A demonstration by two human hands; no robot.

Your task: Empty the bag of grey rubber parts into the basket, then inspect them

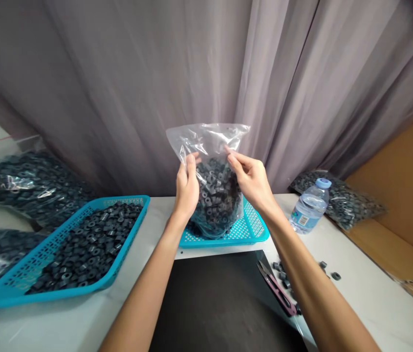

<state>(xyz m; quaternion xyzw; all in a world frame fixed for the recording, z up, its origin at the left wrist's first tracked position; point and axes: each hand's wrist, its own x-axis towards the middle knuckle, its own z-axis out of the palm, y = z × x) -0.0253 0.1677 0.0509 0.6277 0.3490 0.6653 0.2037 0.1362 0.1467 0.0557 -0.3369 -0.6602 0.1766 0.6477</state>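
A clear plastic bag (pixel 216 195), partly filled with small dark ring-shaped pieces, stands upright in a blue perforated basket (pixel 252 230). My left hand (pixel 188 183) grips the bag's left side, thumb in front and fingers behind the plastic. On the right side, my right hand (pixel 250 176) pinches the plastic above the pieces between thumb and fingers. The upper part of the bag rises above both hands, holding no pieces. Some dark pieces lie in the basket around the bag's base.
At the left, a blue basket (pixel 127 254) holds dark pieces beside filled bags (pixel 26 181). Right of my hands stand a water bottle (pixel 309 208) and another filled bag (pixel 353 198). Pink snips (pixel 277 288) and loose pieces (pixel 283 276) lie near a black mat (pixel 221 303).
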